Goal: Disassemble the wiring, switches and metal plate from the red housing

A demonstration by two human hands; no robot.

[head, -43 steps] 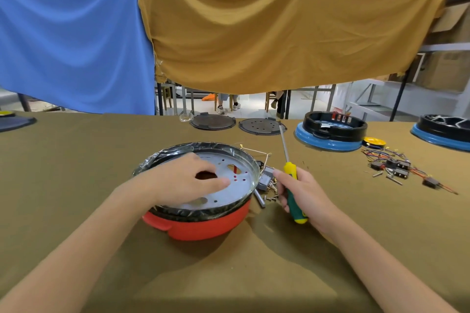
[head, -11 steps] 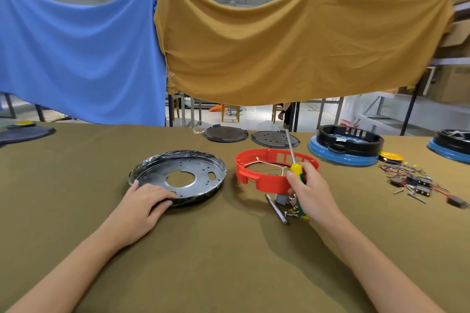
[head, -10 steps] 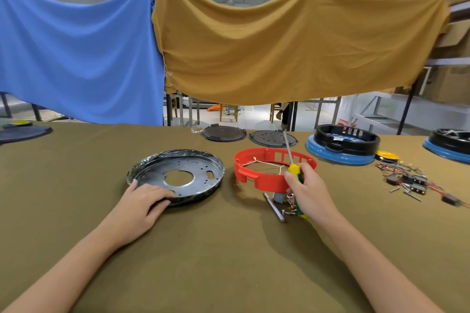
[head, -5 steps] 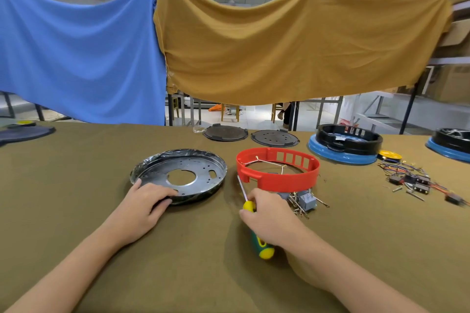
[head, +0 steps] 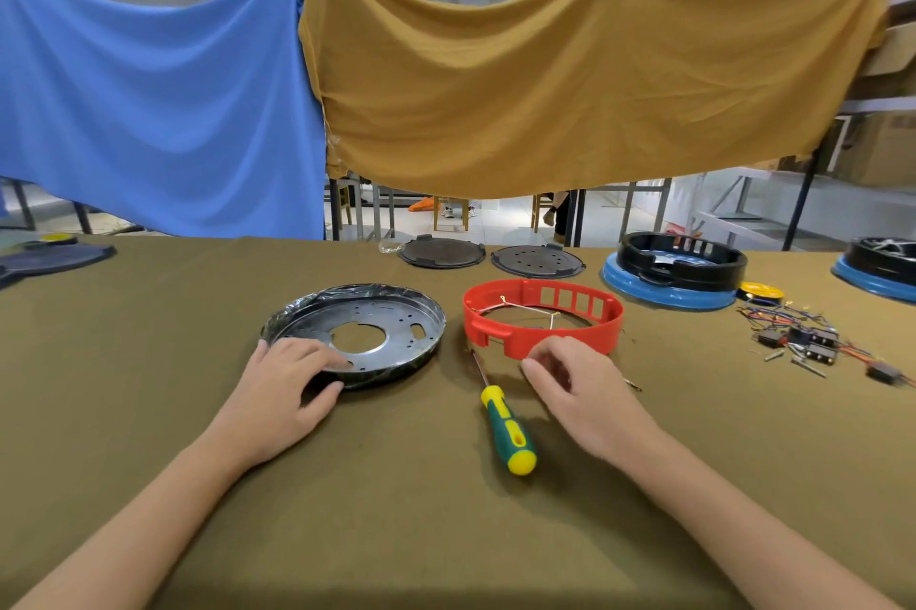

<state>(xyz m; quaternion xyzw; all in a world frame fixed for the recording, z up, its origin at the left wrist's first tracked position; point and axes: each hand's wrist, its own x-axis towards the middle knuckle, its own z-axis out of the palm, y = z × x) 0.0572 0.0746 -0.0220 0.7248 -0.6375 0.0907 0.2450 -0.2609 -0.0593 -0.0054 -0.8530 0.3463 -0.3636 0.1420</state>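
The red housing [head: 543, 322], an open ring with thin wires strung across its inside, sits on the table right of centre. To its left lies the round metal plate [head: 354, 329], separate from the housing. My left hand [head: 287, 391] rests on the plate's near rim, fingers on top and thumb beside the edge. A green-and-yellow screwdriver [head: 505, 431] lies loose on the table, tip toward the housing. My right hand [head: 580, 386] hovers just in front of the housing with loosely curled fingers and nothing visibly held. It hides the small parts lying there.
A pile of loose wires and switches [head: 813, 342] lies at the right. Behind stand two black-and-blue housings [head: 674, 270] [head: 882, 267], two dark discs [head: 441, 252] [head: 538, 260] and a yellow roll [head: 758, 290]. Blue and mustard cloths hang across the back.
The metal plate came out of the red housing and now lies to its left. My right hand laid the screwdriver on the table, let go and moved right, close to the housing's front.
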